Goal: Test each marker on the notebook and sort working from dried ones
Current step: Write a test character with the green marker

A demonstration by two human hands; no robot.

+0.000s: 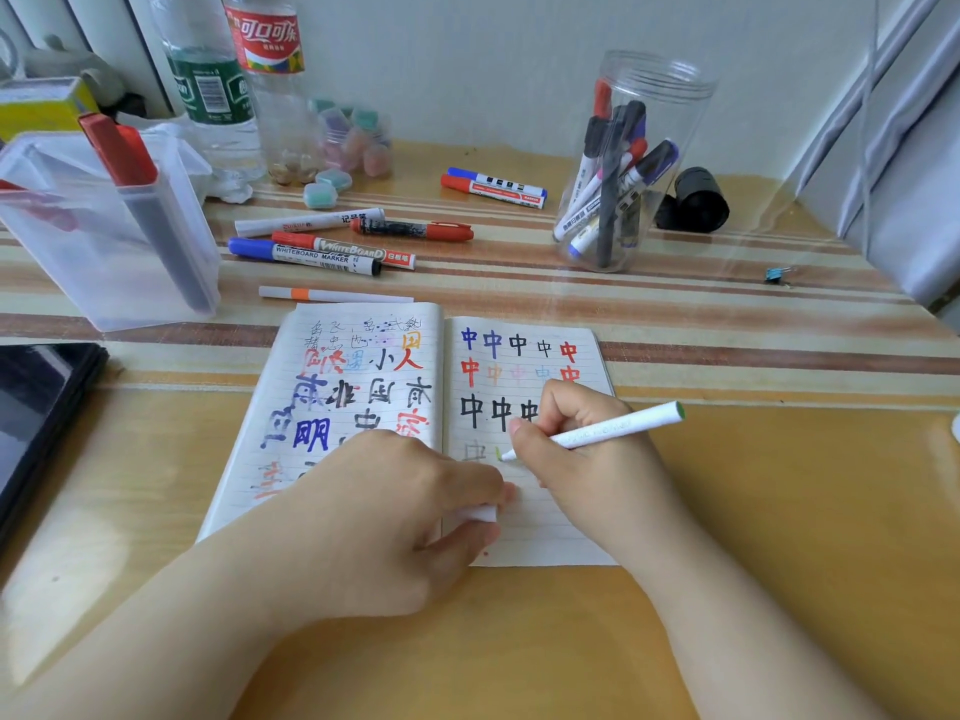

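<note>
Both forearms are bare to the frame's edge; the left hand (395, 504) and right hand (582, 454) wear no rings.

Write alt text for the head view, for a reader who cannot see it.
A right hand writes with a white green-tipped marker on an open notebook full of test characters, while the left hand holds a white cap over the page. Loose markers, a clear jar of markers and a clear bin sit behind.
</note>
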